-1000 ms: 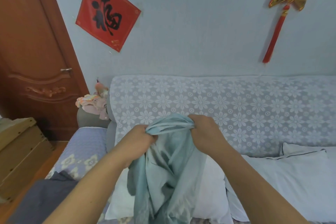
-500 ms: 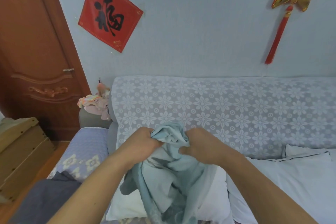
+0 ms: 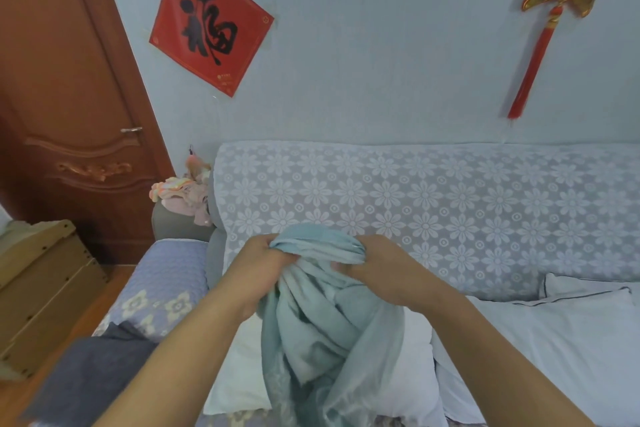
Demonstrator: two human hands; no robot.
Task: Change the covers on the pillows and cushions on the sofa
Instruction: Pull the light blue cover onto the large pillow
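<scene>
Teal-green fabric, thin, slightly sheer at the edges: one pillow cover (image 3: 322,322), bunched at the top and hanging in loose folds over the sofa (image 3: 450,204) seat, in front of the lace-draped backrest. Left hand (image 3: 258,265) and right hand (image 3: 384,267) both hold its gathered top edge, fingers curled into the cloth, close together w/ a short bridge of fabric between them; each grip is tight on the cover, nothing else held. Handling est.: v. light, fully limp, no stiffness, so it won't hold an opening by itself; looks smooth, prob. a bit slippery, could slide out of a loose pinch. Not fragile, though the thin weave might snag. Best hold, I judge: at the hem of the open end, one hand per side, spread apart to make a mouth; can't tell from here whether the bunched part is that hem. Counts: covers in hand 1; bare white pillow (image 3: 412,378) directly below/behind the cover 1; second white pillow (image 3: 561,333) w/ dark piping to the right 1, partly overlapped by the first. Dark grey cloth (image 3: 90,371) lower left 1, type unclear. Hands 2.
</scene>
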